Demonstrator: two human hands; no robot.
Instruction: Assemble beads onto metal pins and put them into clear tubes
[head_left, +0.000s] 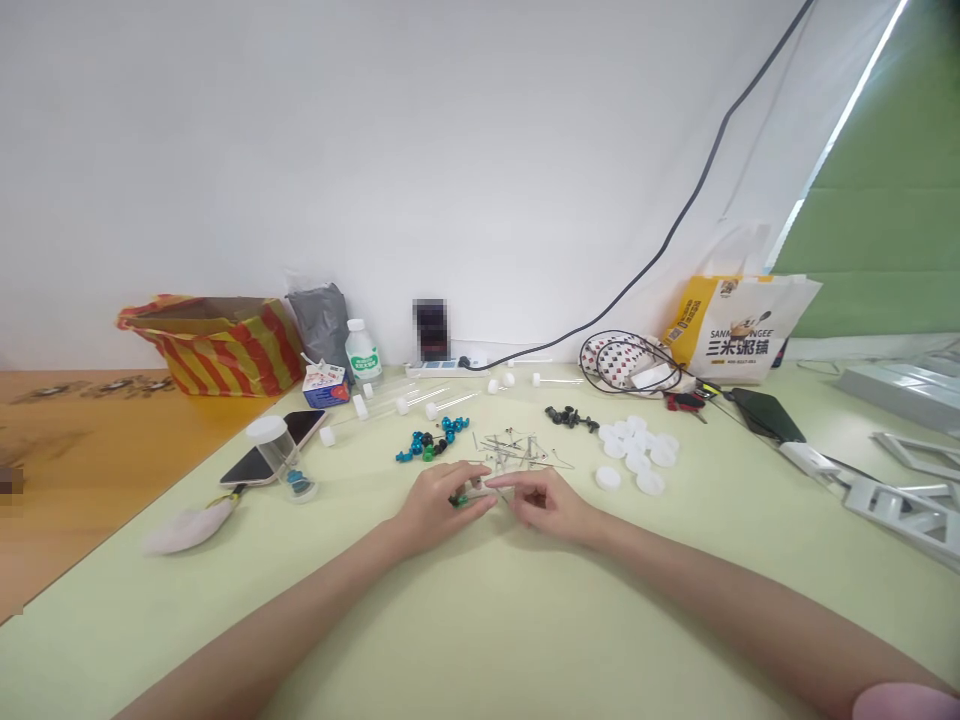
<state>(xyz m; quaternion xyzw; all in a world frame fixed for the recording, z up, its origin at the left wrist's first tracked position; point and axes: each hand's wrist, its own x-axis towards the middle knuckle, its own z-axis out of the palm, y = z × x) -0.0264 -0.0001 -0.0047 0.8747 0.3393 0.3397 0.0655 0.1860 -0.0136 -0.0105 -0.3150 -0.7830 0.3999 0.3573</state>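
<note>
My left hand [448,507] rests over the table, fingers bent and thumb stretched forward around a small green piece [458,500]. Just right of it, my right hand [551,505] points its index finger at the left fingertips, the other fingers curled. Whatever lies within its curled fingers is too small to make out. Behind both hands is a loose pile of thin metal pins [517,450]. Blue, green and black small parts [431,442] lie to the left of the pile, black parts [571,418] to its right. White round caps [637,440] are spread farther right.
A clear jar [281,455] with blue parts inside leans at left by a phone [255,465] and pliers [191,527]. Clear tubes [420,398] lie behind the parts. A bottle [364,355], power strip [446,367], striped bag [225,345] and white-yellow bag [739,330] line the wall.
</note>
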